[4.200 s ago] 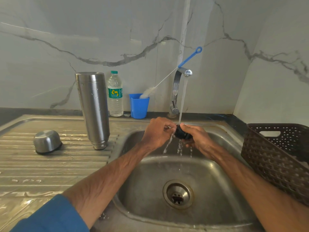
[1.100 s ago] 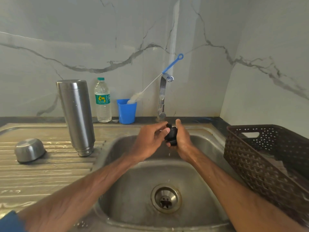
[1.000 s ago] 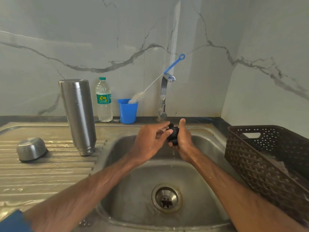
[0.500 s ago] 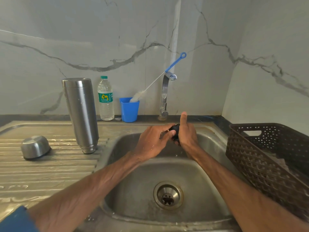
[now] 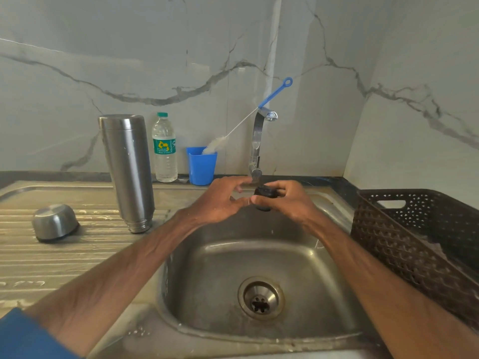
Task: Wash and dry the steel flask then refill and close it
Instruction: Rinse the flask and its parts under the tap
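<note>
The steel flask stands upside down on the wet draining board, left of the sink. Its steel cup lid lies inverted further left. Over the back of the sink, my right hand grips the flask's small black stopper. My left hand is just left of it, fingers loosely curled, thumb tip near the stopper; whether it touches is unclear. The tap is not running.
A plastic water bottle and a blue cup holding a bottle brush stand at the back wall. A dark brown perforated basket fills the right side. The sink basin has its drain at the front.
The water stream seen earlier has stopped. My right hand has turned so the stopper sits on top of its fingers, and my left hand has eased back from it.
</note>
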`<state>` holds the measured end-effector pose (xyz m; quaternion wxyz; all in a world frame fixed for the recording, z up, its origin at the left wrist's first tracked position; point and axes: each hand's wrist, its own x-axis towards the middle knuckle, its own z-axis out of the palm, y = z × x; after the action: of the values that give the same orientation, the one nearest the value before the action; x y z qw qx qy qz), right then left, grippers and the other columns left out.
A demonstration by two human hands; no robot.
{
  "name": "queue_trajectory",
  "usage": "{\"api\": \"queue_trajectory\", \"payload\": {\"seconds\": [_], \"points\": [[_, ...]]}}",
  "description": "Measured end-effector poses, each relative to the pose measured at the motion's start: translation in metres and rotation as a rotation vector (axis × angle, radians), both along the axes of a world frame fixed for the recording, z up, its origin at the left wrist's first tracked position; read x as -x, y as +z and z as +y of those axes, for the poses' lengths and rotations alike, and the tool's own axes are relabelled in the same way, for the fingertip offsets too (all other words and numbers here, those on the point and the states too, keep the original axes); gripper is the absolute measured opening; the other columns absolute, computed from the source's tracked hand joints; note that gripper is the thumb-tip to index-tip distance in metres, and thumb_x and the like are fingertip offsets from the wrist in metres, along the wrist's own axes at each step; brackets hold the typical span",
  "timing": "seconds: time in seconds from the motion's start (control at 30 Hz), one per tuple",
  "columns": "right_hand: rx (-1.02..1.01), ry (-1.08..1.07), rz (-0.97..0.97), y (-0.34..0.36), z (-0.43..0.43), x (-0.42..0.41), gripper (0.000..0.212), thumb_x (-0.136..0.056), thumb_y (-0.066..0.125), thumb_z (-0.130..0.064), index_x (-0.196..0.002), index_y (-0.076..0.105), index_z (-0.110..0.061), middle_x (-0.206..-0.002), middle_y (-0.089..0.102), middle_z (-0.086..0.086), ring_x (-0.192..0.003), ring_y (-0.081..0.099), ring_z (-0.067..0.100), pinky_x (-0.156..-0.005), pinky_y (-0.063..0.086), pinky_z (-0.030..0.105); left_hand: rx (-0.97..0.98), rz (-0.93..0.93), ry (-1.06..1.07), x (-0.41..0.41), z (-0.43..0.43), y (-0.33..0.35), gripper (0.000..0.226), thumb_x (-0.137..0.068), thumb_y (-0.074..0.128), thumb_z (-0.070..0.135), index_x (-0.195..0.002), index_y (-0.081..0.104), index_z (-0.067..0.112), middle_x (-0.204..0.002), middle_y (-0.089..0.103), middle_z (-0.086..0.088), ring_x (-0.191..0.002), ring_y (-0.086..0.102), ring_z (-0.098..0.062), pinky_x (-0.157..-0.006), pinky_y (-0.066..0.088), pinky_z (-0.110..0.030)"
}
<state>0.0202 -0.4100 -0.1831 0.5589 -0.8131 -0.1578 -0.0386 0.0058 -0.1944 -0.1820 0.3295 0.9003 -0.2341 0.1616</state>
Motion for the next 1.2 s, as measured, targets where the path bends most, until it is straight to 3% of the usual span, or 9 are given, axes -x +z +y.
{"api": "queue_trajectory", "payload": {"seconds": [0.13, 0.3, 0.43, 0.57, 0.7, 0.83, 1.0, 1.1, 1.2], "points": [[0.116, -0.185, -0.188, 0.032, 0.0, 0.006, 0.06, -0.064, 0.099, -0.038, -0.113, 0.072, -0.019, -0.109, 0.075, -0.003, -0.1, 0.072, 0.013, -0.096, 0.059, 0.037, 0.032, -0.032, 0.052, -0.001, 0.004, 0.003, 0.038, -0.098, 0.071, 0.016, -0.135, 0.068, 0.019, -0.124, 0.069, 0.012, -0.1, 0.065, 0.0, -0.086, 0.053, -0.02], [0.017, -0.297, -0.567, 0.041, 0.024, 0.024, 0.035, -0.083, 0.087, -0.029, -0.112, 0.069, -0.022, -0.097, 0.068, -0.013, -0.086, 0.064, -0.002, -0.079, 0.052, 0.016, 0.072, -0.024, 0.102, -0.005, 0.001, 0.011, 0.025, -0.097, 0.07, 0.011, -0.12, 0.076, 0.019, -0.111, 0.074, 0.015, -0.098, 0.067, -0.002, -0.092, 0.051, -0.023], [0.382, -0.228, -0.272, -0.006, 0.021, 0.015, 0.027, -0.076, 0.09, -0.026, -0.095, 0.075, -0.017, -0.084, 0.069, -0.007, -0.075, 0.062, 0.008, -0.065, 0.043, 0.016, 0.046, 0.028, 0.126, -0.004, -0.004, 0.012, 0.028, -0.097, 0.069, 0.009, -0.124, 0.073, 0.016, -0.124, 0.073, 0.004, -0.108, 0.066, -0.01, -0.099, 0.051, -0.027], [0.157, -0.434, -0.517, 0.025, 0.022, 0.015, 0.028, -0.083, 0.086, -0.031, -0.102, 0.068, -0.02, -0.086, 0.063, -0.013, -0.074, 0.056, 0.0, -0.068, 0.04, 0.002, 0.013, 0.032, 0.164, -0.009, -0.004, 0.014, 0.029, -0.094, 0.069, 0.01, -0.121, 0.074, 0.02, -0.121, 0.074, 0.008, -0.113, 0.068, -0.014, -0.103, 0.054, -0.039], [0.412, -0.236, -0.261, -0.018, 0.026, 0.024, 0.025, -0.077, 0.09, -0.029, -0.09, 0.074, -0.015, -0.08, 0.071, -0.005, -0.071, 0.065, 0.011, -0.069, 0.053, 0.029, 0.008, 0.084, 0.146, -0.006, -0.006, 0.011, 0.027, -0.096, 0.07, 0.006, -0.121, 0.072, 0.015, -0.119, 0.071, 0.003, -0.11, 0.067, -0.012, -0.097, 0.05, -0.025], [0.203, -0.389, -0.487, 0.011, 0.032, 0.024, 0.027, -0.087, 0.082, -0.037, -0.102, 0.07, -0.019, -0.086, 0.066, -0.009, -0.073, 0.059, 0.006, -0.066, 0.041, 0.011, -0.017, 0.089, 0.158, -0.007, -0.001, 0.012, 0.024, -0.095, 0.072, 0.008, -0.119, 0.073, 0.012, -0.117, 0.073, 0.002, -0.106, 0.068, -0.013, -0.095, 0.054, -0.028], [0.297, -0.271, -0.272, -0.011, 0.029, 0.033, 0.025, -0.081, 0.088, -0.034, -0.07, 0.068, -0.023, -0.057, 0.06, -0.016, -0.049, 0.053, -0.005, -0.054, 0.039, 0.013, -0.002, 0.118, 0.143, -0.005, -0.003, 0.012, 0.025, -0.094, 0.072, 0.007, -0.118, 0.073, 0.013, -0.112, 0.073, 0.002, -0.104, 0.069, -0.012, -0.093, 0.054, -0.025], [0.285, -0.319, -0.399, -0.006, 0.027, 0.026, 0.025, -0.081, 0.088, -0.036, -0.09, 0.068, -0.024, -0.077, 0.065, -0.015, -0.066, 0.058, -0.007, -0.062, 0.044, 0.007, -0.002, 0.122, 0.15, -0.004, -0.001, 0.013, 0.027, -0.093, 0.073, 0.007, -0.12, 0.073, 0.011, -0.113, 0.073, 0.001, -0.104, 0.068, -0.013, -0.092, 0.054, -0.025], [0.525, -0.167, -0.151, -0.017, 0.028, 0.034, 0.02, -0.078, 0.089, -0.027, -0.085, 0.077, -0.013, -0.073, 0.072, -0.004, -0.062, 0.066, 0.007, -0.065, 0.059, 0.034, 0.033, 0.162, 0.139, -0.001, -0.003, 0.015, 0.031, -0.093, 0.072, 0.003, -0.123, 0.069, 0.009, -0.114, 0.073, -0.002, -0.104, 0.068, -0.014, -0.09, 0.055, -0.024]]}}
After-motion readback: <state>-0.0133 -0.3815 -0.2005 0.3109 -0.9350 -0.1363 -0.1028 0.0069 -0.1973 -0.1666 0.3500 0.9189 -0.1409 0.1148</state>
